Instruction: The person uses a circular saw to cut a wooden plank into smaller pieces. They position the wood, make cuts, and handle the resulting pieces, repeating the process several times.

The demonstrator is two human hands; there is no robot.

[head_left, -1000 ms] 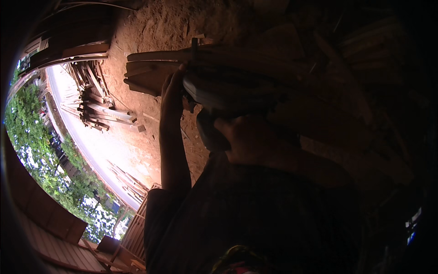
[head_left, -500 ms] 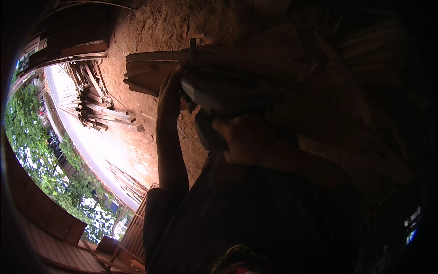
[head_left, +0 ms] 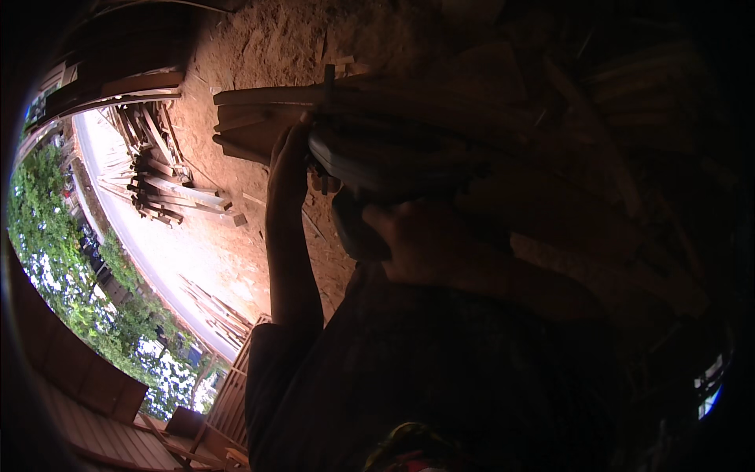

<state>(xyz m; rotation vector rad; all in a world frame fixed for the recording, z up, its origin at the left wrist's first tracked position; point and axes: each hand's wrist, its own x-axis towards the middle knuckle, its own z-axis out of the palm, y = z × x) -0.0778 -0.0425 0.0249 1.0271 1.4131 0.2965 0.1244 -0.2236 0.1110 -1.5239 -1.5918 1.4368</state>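
Note:
A dark handheld power tool (head_left: 377, 157) with a rounded body lies across long wooden boards (head_left: 259, 98) in deep shade; its exact kind cannot be made out. My right hand (head_left: 417, 232) is closed round its near part, beside a bulky dark grip (head_left: 358, 228). At the tool's left end, my left hand (head_left: 291, 145) is closed against its front, with most fingers hidden. Close by that hand, a thin upright bar (head_left: 329, 82) crosses the boards and shows again below the tool.
Brown earth ground (head_left: 267, 47) with wood scraps surrounds the boards. A heap of cut timber (head_left: 169, 185) lies at the left in bright light, near a road edge and trees (head_left: 55, 212). More planks (head_left: 637, 79) lie in shadow at the far right. A slatted wooden frame (head_left: 232, 377) stands at lower left.
Both hands and the tool keep their places on the boards. The whole view has shifted very slightly.

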